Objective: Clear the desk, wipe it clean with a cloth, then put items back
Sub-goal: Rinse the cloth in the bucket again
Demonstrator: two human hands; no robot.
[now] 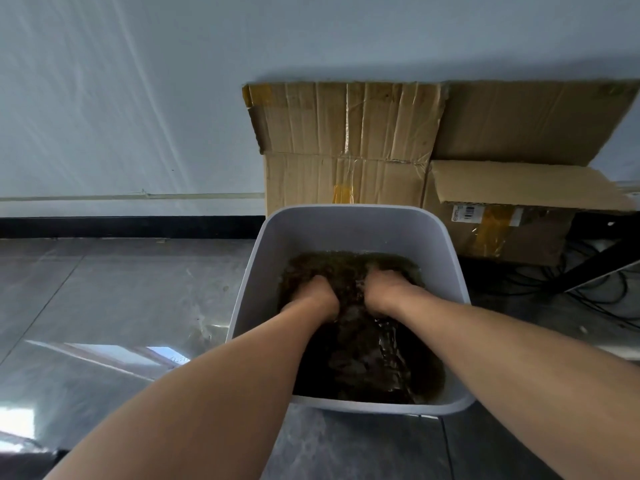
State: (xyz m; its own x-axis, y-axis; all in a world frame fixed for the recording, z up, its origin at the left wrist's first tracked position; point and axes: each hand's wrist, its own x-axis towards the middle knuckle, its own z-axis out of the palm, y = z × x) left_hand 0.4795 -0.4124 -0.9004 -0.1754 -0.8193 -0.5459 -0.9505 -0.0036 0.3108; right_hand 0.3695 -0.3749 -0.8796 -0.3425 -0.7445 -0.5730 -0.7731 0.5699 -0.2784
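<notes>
Head view: the fingers of both hands bend down at the knuckles and go under dark water, so their tips are hidden. As far as it shows, each hand has a bunch of cloth (348,275) in its grip. The left hand (317,292) and right hand (384,289) sit close together but apart, with the cloth ridged up between them. The cloth is a dark, sodden mass in the far half of the water (408,368), and how far it spreads toward the near side cannot be told.

This looks like rinsing the cloth ahead of wiping the desk, which is not in view. To do it well:

- Work the two bunches against each other under the surface rather than just squeezing.
- Then lift the cloth over the tub (346,226) and wring it hard, twisting the hands opposite ways.
- Let the run-off fall inside the walls, not onto the glossy floor (121,289).

The water is very murky, so a cloth wrung from it may smear rather than clean, and fresh water would serve better. Cardboard (346,133) leans on the wall just beyond the tub. Cables (606,292) lie on the floor to the right, so splashes should stay well away from that side.
</notes>
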